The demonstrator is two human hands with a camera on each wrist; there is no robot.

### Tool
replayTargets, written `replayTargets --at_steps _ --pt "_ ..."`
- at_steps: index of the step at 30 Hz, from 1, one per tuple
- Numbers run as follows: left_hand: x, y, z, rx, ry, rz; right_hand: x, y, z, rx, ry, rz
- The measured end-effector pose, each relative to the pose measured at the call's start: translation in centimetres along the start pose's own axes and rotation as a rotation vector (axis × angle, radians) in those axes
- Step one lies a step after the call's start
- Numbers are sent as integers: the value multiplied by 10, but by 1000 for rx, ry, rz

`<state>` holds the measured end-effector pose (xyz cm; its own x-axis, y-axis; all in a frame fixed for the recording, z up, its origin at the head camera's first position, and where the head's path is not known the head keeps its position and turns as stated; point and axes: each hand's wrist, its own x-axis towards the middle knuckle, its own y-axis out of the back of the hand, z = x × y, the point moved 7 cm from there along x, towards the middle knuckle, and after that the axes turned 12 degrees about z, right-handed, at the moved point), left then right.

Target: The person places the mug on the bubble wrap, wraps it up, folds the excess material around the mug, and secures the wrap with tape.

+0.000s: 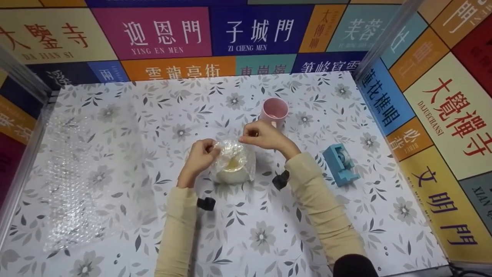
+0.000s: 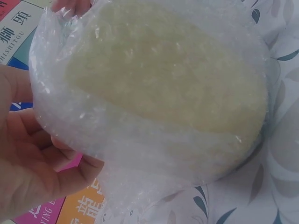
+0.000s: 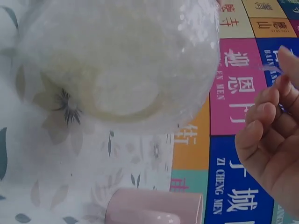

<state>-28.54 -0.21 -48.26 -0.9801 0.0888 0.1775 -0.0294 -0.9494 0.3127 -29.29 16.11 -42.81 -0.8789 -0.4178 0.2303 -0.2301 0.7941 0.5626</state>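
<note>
A pale yellow cup [image 1: 231,176], seen through the plastic, stands in a wrapping of bubble wrap [image 2: 140,144] gathered over its top. My left hand [image 1: 200,157] holds the wrap at its left side, fingers curled at the edge. Above and to the right of the bundle, my right hand [image 1: 265,134] pinches a small clear strip of tape [image 3: 270,68] between thumb and forefinger. In the right wrist view that hand [image 3: 273,126] is apart from the wrapped cup, its other fingers curled. The cup's handle is hidden.
Just behind the right hand stands a pink mug [image 1: 275,109]. A blue tape dispenser [image 1: 340,165] sits to the right, beyond the right forearm. A large sheet of bubble wrap [image 1: 73,184] lies flat along the left of the table. Printed panels [image 1: 165,34] border the table.
</note>
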Motion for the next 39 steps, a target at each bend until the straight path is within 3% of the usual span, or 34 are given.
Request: replayTargets --at_steps 4,7,13,18,26,31,39 --pt "1 -2 3 14 -32 1 0 -13 -10 144 82 -107" --pt "1 -3 5 19 -43 -1 0 -17 -9 163 99 -128" --pt "2 -3 5 17 -42 3 5 -25 0 -50 103 -100" --pt "3 -2 6 15 -76 8 10 -27 -1 -160 108 -35" --pt "2 -3 4 1 -46 -4 13 -33 3 -393 4 -10" --pt "1 -2 2 -8 -23 -13 14 -37 4 -457 -32 9" --pt "1 -1 1 8 -22 -36 14 -40 1 -525 -15 41"
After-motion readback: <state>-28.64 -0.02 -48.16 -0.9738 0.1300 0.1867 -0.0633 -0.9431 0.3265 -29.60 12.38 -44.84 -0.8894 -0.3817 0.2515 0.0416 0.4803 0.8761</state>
